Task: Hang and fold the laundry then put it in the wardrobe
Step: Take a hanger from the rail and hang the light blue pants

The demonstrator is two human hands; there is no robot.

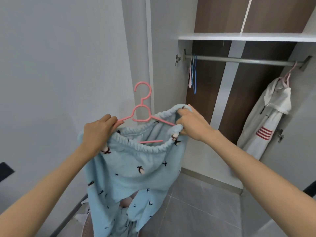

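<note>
Light blue fleece trousers [135, 171] with small bird prints hang in front of me, waistband up. A pink plastic hanger [142, 106] sits partly inside the elastic waistband, hook upward. My left hand [99, 129] grips the hanger's left arm together with the waistband's left side. My right hand [191, 122] pinches the waistband's right side over the hanger's right arm. The open wardrobe's metal rail [239, 60] runs to the right, above and behind my hands.
On the rail hang empty pink and blue hangers [192, 76] at the left end and a white garment with red stripes [266, 117] at the right. A white shelf [246, 37] sits above the rail. A grey wall stands left; grey floor tiles [205, 211] lie below.
</note>
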